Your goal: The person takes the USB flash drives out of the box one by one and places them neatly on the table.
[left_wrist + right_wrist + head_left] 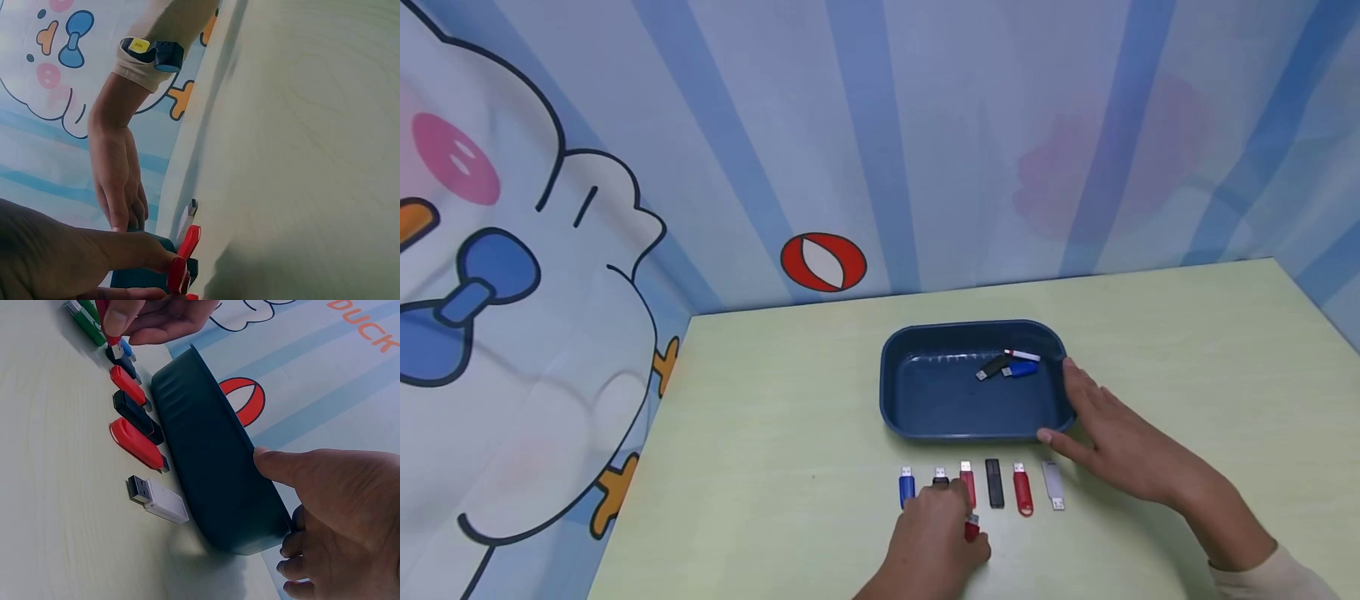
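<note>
My left hand [931,533] pinches a red USB stick [972,528] above the near table; in the left wrist view the red stick [190,242] shows between thumb and fingers. With relaxed fingers my right hand [1112,442] rests on a dark blue tray [977,437], thumb at its front right corner, fingers along the right end. Before the tray lie a blue USB stick [907,490], a black one [994,483], a red looped one [1023,490] and a silver one [1054,485]. Another red stick [967,479] and a dark one [940,481] are partly hidden by my left hand.
Inside the tray, at its right, lie a black USB stick [996,365], a blue one [1022,369] and a white one [1022,355]. A green stick [86,322] appears in the right wrist view. Behind the pale table [760,433] stands a striped, printed backdrop [955,167].
</note>
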Demonstrator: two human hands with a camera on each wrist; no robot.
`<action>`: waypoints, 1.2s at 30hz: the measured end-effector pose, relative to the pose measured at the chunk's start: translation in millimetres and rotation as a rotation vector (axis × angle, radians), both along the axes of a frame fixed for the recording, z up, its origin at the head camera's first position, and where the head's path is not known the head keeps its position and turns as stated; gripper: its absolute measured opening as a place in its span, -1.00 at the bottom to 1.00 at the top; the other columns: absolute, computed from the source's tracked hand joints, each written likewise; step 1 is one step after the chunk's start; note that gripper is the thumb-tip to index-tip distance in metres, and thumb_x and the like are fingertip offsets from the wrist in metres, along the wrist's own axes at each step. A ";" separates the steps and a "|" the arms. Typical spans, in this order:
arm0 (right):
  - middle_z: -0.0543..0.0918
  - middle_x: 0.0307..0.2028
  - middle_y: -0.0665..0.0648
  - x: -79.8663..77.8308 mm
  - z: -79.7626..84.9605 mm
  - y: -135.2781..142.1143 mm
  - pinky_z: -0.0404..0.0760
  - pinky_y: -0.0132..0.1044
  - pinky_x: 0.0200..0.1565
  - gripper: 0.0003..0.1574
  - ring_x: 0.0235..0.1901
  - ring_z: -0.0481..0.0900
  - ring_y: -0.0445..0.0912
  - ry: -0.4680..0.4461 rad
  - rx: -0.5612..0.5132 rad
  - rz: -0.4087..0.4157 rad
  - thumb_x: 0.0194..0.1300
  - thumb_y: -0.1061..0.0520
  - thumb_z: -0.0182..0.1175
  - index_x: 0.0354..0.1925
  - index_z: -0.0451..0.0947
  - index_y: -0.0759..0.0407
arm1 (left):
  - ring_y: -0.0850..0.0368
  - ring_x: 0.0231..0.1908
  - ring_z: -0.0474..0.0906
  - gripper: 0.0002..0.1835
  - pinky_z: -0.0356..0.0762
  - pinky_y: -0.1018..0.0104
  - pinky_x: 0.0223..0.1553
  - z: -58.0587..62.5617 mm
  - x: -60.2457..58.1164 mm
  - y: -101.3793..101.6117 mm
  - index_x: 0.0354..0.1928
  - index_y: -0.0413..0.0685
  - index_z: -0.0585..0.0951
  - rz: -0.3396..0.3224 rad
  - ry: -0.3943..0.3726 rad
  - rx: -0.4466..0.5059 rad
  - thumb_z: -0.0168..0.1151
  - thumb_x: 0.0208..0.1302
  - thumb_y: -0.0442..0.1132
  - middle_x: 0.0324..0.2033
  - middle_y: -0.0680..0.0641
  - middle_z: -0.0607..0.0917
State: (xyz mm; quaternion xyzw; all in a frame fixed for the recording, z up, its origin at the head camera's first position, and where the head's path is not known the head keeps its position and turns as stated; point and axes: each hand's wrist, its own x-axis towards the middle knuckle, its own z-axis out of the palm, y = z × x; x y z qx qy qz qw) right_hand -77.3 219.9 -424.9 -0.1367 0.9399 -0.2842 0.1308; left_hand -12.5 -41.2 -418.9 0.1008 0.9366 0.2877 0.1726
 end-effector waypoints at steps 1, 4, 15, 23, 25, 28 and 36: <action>-0.17 0.70 0.41 -0.1 0.2 -0.2 0.04 0.41 0.53 0.39 0.65 -0.10 0.42 0.000 0.000 0.000 0.49 -0.43 0.17 0.70 -0.38 0.27 | 0.20 -0.63 0.42 -0.75 0.35 0.36 -0.58 -0.7 0.5 0.6 -0.38 -0.20 0.59 -0.001 0.008 -0.011 0.57 0.10 -0.35 -0.66 0.04 0.51; -0.18 0.70 0.41 -0.3 0.5 -0.5 0.03 0.41 0.53 0.39 0.65 -0.11 0.42 -0.001 -0.005 0.000 0.49 -0.43 0.17 0.70 -0.38 0.27 | 0.17 -0.63 0.43 -0.72 0.40 0.34 -0.56 -3.1 2.0 3.2 -0.36 -0.17 0.58 -0.015 0.037 -0.077 0.58 0.10 -0.31 -0.61 0.03 0.51; -0.17 0.69 0.42 -0.1 -2.3 -2.1 0.06 0.43 0.51 0.40 0.65 -0.09 0.42 -0.006 -0.005 -0.003 0.49 -0.43 0.17 0.70 -0.39 0.27 | 0.13 -0.54 0.57 -0.63 0.61 0.31 -0.46 -9.1 3.6 14.4 -0.11 -0.23 0.70 -0.021 -0.019 -0.272 0.61 0.16 -0.16 -0.47 -0.05 0.62; -0.16 0.69 0.43 -0.2 -0.8 -0.3 0.07 0.43 0.50 0.40 0.64 -0.09 0.44 0.000 -0.004 -0.004 0.48 -0.44 0.17 0.70 -0.38 0.27 | 0.08 -0.52 0.65 -0.61 0.62 0.25 -0.50 -13.0 5.8 17.0 -0.13 -0.27 0.69 -0.014 0.010 -0.241 0.63 0.11 -0.19 -0.47 -0.08 0.66; -0.16 0.69 0.43 -0.2 -1.0 -0.2 0.06 0.44 0.50 0.40 0.64 -0.10 0.45 -0.003 -0.008 -0.005 0.48 -0.43 0.17 0.70 -0.38 0.28 | 0.07 -0.52 0.66 -0.61 0.62 0.25 -0.50 -14.3 6.1 17.8 -0.14 -0.28 0.69 -0.010 0.010 -0.233 0.63 0.10 -0.20 -0.47 -0.08 0.66; -0.17 0.69 0.43 -0.1 -1.7 -0.3 0.05 0.43 0.51 0.40 0.64 -0.10 0.45 -0.006 -0.011 -0.006 0.49 -0.44 0.17 0.70 -0.38 0.28 | 0.06 -0.51 0.66 -0.60 0.63 0.24 -0.48 -15.7 6.7 18.9 -0.11 -0.30 0.69 -0.004 -0.001 -0.224 0.63 0.11 -0.21 -0.47 -0.10 0.66; -0.18 0.69 0.43 -0.4 -1.2 -0.7 0.05 0.43 0.51 0.40 0.64 -0.09 0.44 0.000 -0.007 -0.005 0.49 -0.43 0.17 0.70 -0.39 0.28 | 0.07 -0.49 0.69 -0.55 0.69 0.25 -0.42 -14.6 4.5 21.0 -0.04 -0.33 0.70 -0.001 -0.045 -0.230 0.64 0.13 -0.19 -0.45 -0.12 0.70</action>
